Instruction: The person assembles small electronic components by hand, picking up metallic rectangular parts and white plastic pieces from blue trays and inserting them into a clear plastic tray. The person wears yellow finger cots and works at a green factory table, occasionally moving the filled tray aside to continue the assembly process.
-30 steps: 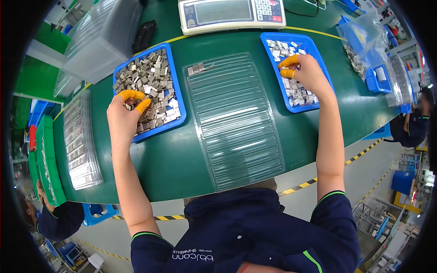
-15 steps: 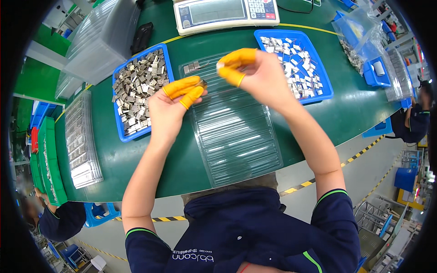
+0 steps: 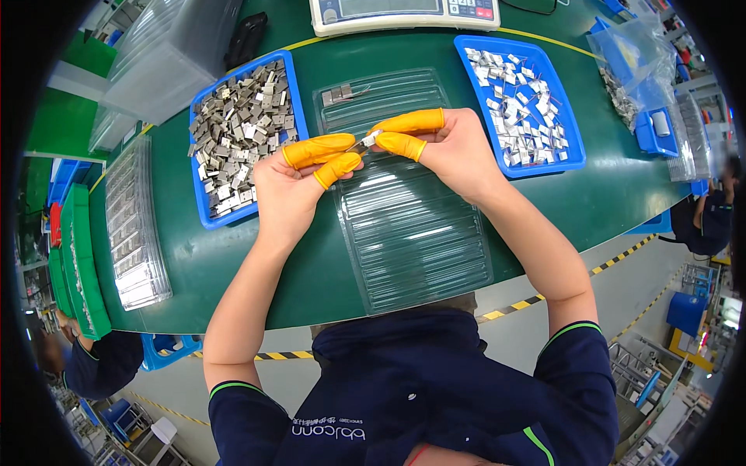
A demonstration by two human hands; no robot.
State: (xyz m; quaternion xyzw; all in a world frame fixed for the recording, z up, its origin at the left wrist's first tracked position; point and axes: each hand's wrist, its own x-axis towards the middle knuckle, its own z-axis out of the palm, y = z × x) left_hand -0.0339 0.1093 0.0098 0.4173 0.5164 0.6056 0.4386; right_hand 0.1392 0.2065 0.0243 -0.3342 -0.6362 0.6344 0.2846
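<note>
My left hand (image 3: 299, 175), with yellow finger cots on thumb and forefinger, pinches a small metal piece (image 3: 358, 147) mostly hidden by the fingertips. Opposite it, my right hand (image 3: 451, 151), in the same kind of cots, pinches a small white connector (image 3: 371, 140). The two parts meet or nearly meet at the fingertips; I cannot tell whether they are joined. Beneath both hands lies a clear ribbed plastic tray (image 3: 420, 248). Several metal pieces (image 3: 336, 95) with a thin wire sit in its far left part.
A blue tray (image 3: 299, 101) of metal pieces stands left, another blue tray (image 3: 538, 168) of white wired connectors right. A scale (image 3: 404, 23) is at the back. Clear trays (image 3: 136, 225) and a green bin (image 3: 78, 256) lie far left. Other people work at both sides.
My right hand has come down and left with the white connector to meet my left hand's fingertips. The view has shifted slightly, the table contents appearing higher.
</note>
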